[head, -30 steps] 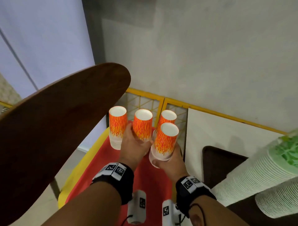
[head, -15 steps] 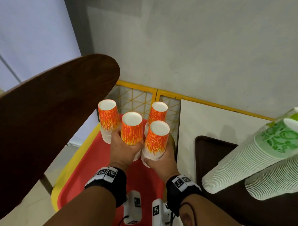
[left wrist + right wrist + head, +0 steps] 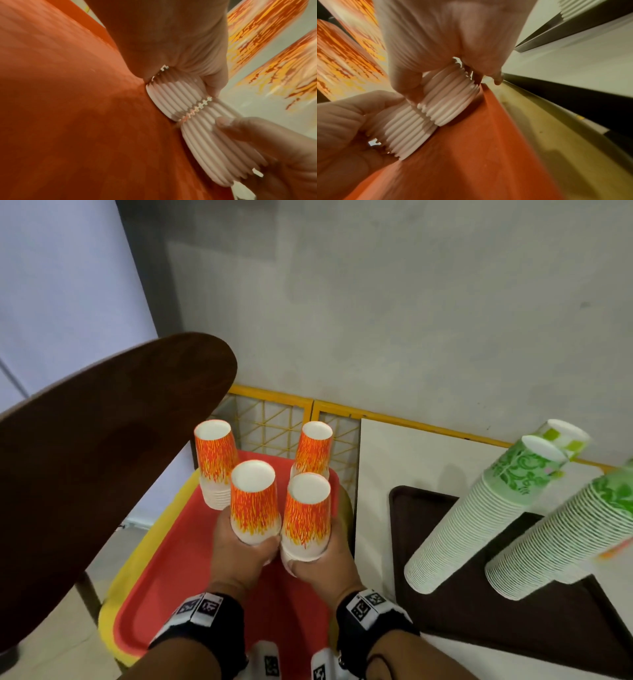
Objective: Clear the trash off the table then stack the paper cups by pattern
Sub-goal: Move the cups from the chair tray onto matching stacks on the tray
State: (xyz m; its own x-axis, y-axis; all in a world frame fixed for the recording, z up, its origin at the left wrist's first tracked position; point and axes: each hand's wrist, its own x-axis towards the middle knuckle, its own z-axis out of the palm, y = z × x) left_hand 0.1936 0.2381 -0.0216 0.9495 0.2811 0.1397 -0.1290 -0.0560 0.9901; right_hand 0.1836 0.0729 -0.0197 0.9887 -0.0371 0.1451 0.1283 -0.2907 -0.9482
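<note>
Four upside-down stacks of orange flame-pattern paper cups stand on a red tray. My left hand grips the near left stack round its lower rims. My right hand grips the near right stack the same way, and the two stacks sit side by side, almost touching. The far left stack and far right stack stand free behind them. The left wrist view shows the white ribbed rims low against the tray. The right wrist view shows my right hand's stack beside the other one.
A dark wooden curved board looms at the left. A yellow grid frame stands behind the tray. On the white table to the right, a brown tray carries tall leaning stacks of green-pattern cups.
Both hands have drawn their stacks toward me, away from the two far stacks, and brought them level side by side. More of the green stacks shows at the right.
</note>
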